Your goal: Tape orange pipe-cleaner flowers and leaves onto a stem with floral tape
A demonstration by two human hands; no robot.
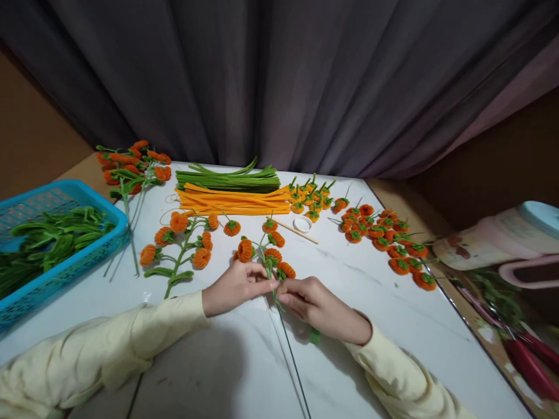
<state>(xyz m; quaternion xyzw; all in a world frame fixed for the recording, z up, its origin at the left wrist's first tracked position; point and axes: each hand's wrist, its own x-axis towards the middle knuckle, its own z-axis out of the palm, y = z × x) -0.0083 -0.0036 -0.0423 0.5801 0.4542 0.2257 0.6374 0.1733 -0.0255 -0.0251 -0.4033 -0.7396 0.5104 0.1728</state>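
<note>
My left hand (239, 288) is closed, pinching the top of a green stem just below a cluster of small orange chenille pumpkins (273, 255). My right hand (318, 308) is closed against the same stem from the other side, its thumb and forefinger pressed together. From between my fingers a long thin dark wire (293, 361) runs down toward me. A small green piece (314, 336), perhaps tape, shows beneath my right wrist. Left of my hands lies a finished-looking branch (177, 262) with orange pumpkins and green leaves.
A blue basket (117, 224) of green leaves stands at left, near more pumpkin branches (135, 166). Green chenille stems (227, 180) and orange ones (231, 202) lie at the back. Loose pumpkins (386, 233), a white ring (303, 224), a stick (292, 230), a tumbler (502, 238) and red-handled scissors (530, 361) are rightward.
</note>
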